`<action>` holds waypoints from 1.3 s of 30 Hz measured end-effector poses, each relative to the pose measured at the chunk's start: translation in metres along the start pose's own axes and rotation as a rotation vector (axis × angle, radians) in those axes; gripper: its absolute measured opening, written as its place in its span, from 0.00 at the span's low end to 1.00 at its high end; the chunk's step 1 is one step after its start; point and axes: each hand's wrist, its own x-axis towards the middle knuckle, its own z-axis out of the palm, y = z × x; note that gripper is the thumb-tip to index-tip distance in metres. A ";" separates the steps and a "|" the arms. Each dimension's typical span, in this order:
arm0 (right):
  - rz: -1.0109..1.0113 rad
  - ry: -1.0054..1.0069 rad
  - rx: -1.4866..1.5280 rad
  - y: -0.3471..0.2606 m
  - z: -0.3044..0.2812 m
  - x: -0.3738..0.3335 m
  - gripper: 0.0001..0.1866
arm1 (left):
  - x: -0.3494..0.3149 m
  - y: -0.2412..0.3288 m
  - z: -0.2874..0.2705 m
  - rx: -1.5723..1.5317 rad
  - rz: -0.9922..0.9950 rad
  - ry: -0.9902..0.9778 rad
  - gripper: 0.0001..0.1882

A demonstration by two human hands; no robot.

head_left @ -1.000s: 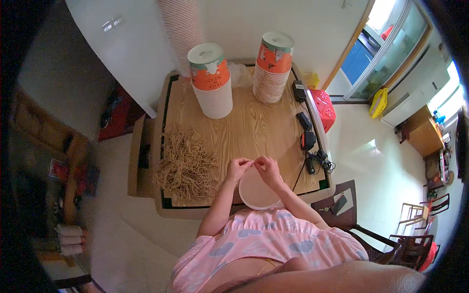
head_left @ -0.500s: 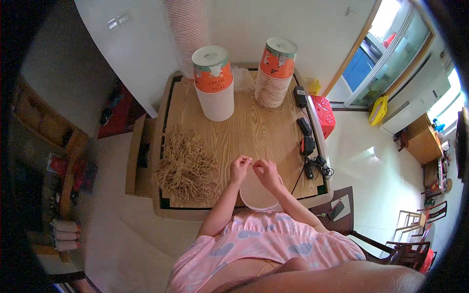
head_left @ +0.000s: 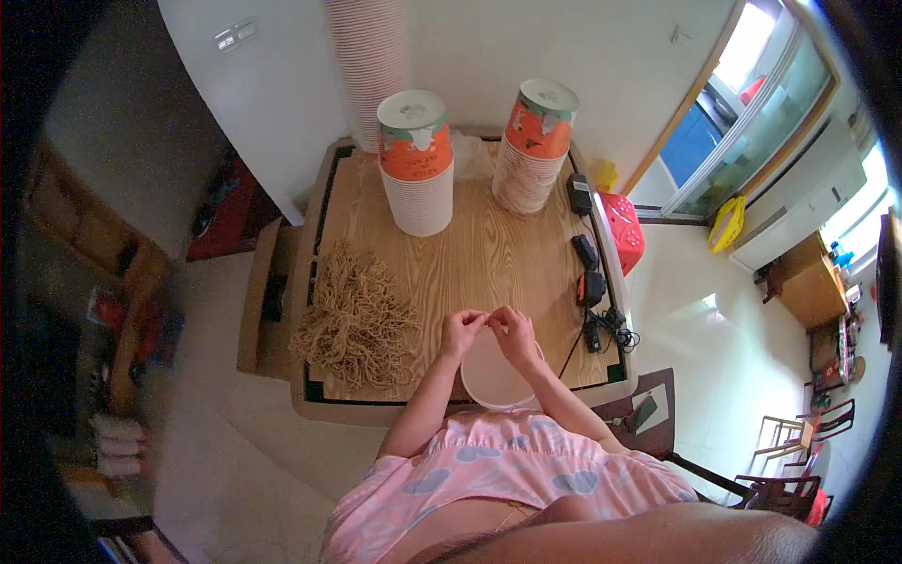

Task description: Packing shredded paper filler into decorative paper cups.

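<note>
A white paper bucket [head_left: 500, 374] stands at the table's front edge, close against my body, its open top facing up. My left hand [head_left: 462, 331] and my right hand [head_left: 512, 333] meet above its far rim, fingertips pinched close together. What lies between the fingers is too small to make out. To the left of my hands lies a loose heap of brown twine cords [head_left: 357, 320]. Farther back, a stack of upside-down paper buckets [head_left: 416, 169] has an orange and green printed top one. A second such stack [head_left: 534, 150] at the back right has thin cords about its sides.
Black power adapters [head_left: 588, 282] and coiled cables lie along the wood-grain table's [head_left: 470, 254] right edge. A tall column of nested white buckets [head_left: 368, 66] rises by the wall. Beside the table are a red plastic stool [head_left: 621, 233], a cardboard box [head_left: 263, 320] and a dark chair [head_left: 648, 423].
My right hand's fingers have curled in more tightly against the left fingertips. The whole view has shifted slightly; the buckets and twine stay in place.
</note>
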 end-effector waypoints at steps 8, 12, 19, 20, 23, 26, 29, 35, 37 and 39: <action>-0.160 0.047 -0.064 0.003 0.002 -0.001 0.04 | 0.003 -0.010 -0.003 -0.026 0.031 0.031 0.06; -0.241 0.049 -0.158 -0.011 -0.005 -0.003 0.04 | 0.004 -0.002 -0.001 -0.109 0.016 0.078 0.06; -0.110 0.038 -0.013 0.005 0.005 -0.001 0.04 | 0.011 -0.018 -0.004 0.132 0.060 0.006 0.06; -0.034 0.014 0.015 0.007 0.006 0.000 0.04 | 0.011 -0.017 -0.004 0.096 0.053 0.000 0.06; -0.032 0.009 -0.002 0.007 0.007 0.001 0.05 | 0.007 -0.011 -0.005 0.064 0.043 -0.008 0.06; -0.028 0.013 -0.017 0.006 0.008 0.002 0.06 | 0.005 -0.007 -0.006 0.078 0.056 -0.002 0.05; -0.001 0.013 -0.007 0.014 0.010 0.003 0.06 | 0.005 -0.004 -0.004 0.080 0.047 -0.006 0.05; -0.148 -0.012 -0.039 -0.011 -0.001 -0.003 0.08 | 0.014 -0.028 -0.014 -0.292 -0.211 0.019 0.05; -0.199 -0.025 -0.062 -0.021 -0.007 -0.005 0.09 | 0.015 -0.030 -0.014 -0.462 -0.317 -0.003 0.06; -0.248 -0.037 -0.086 -0.021 -0.008 -0.006 0.10 | 0.016 -0.030 -0.012 -0.341 -0.321 0.056 0.05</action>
